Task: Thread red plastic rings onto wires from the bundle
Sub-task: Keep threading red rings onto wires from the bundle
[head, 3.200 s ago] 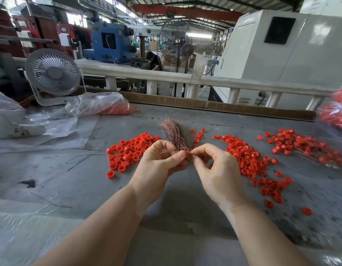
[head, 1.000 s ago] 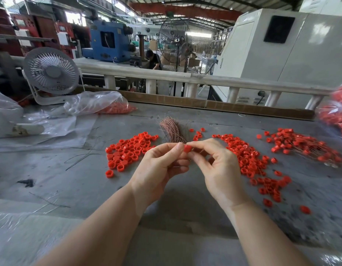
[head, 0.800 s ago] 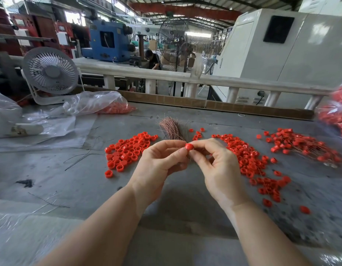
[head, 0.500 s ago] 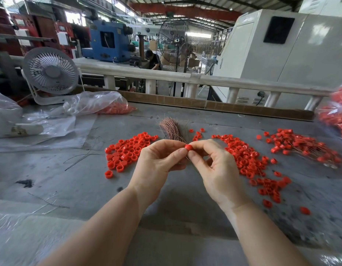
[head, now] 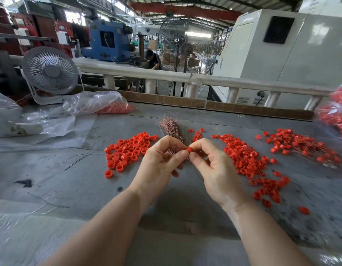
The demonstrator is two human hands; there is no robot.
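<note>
A factory hall lies behind the grey desk (head: 89, 185). In the head view, the left hand (head: 158, 166) grips the wire bundle (head: 171, 127); the right hand (head: 214, 167) pinches a red ring (head: 189, 149) at its tip. A slack pinch could drop the ring among the loose rings (head: 243, 156).

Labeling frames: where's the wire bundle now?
Head view, centre: the wire bundle fans out on the table just beyond the left hand, between the two loose ring piles.
</note>
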